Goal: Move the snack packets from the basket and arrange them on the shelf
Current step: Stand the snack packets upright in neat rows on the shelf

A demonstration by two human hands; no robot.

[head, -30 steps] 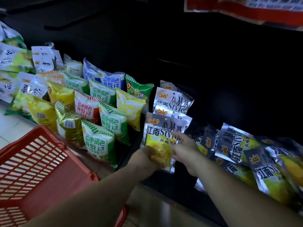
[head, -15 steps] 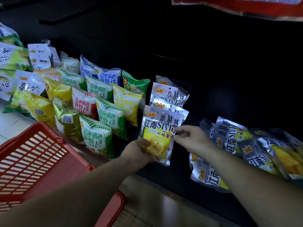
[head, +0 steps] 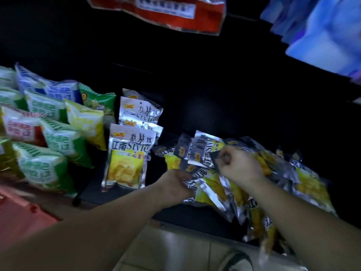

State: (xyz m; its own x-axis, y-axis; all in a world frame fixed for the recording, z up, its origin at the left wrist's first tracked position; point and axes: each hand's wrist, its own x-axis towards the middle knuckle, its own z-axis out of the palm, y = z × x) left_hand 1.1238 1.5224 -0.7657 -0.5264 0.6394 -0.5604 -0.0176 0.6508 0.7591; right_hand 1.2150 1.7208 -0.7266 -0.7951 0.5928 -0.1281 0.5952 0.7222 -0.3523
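Head view, dim, some motion blur.

Writing: the front upright silver packet (head: 128,155) reads "江南Style" in dark letters. It has a small yellow-red logo at its top left and a yellow chip picture on its lower half. Behind it stand more of the same kind (head: 139,112), with "Style" partly legible. The loose silver packets (head: 203,153) carry the same "江南Style" print, turned sideways. Text on the green-white packets (head: 45,167) is too blurred to read. The red banner (head: 175,14) overhead has a white label, also unreadable.

Task thing: the silver foil packets are flat and shiny with yellow lower parts. The upright row stands on the dark shelf (head: 125,196), just right of a yellow packet (head: 86,122). The loose ones lie in an overlapping heap further right on the same shelf, some hanging over its front edge.

Left hand (head: 175,185): its grip is curled onto the lower left edge of the heap, pinching foil there.
Right hand (head: 241,166): its grip is bunched in a fist on top of the heap, fingers curled around a packet's top corner.

The red basket (head: 17,210) is at lower left, blurred, with its inside out of view. A blurred blue item (head: 320,34) is at upper right.
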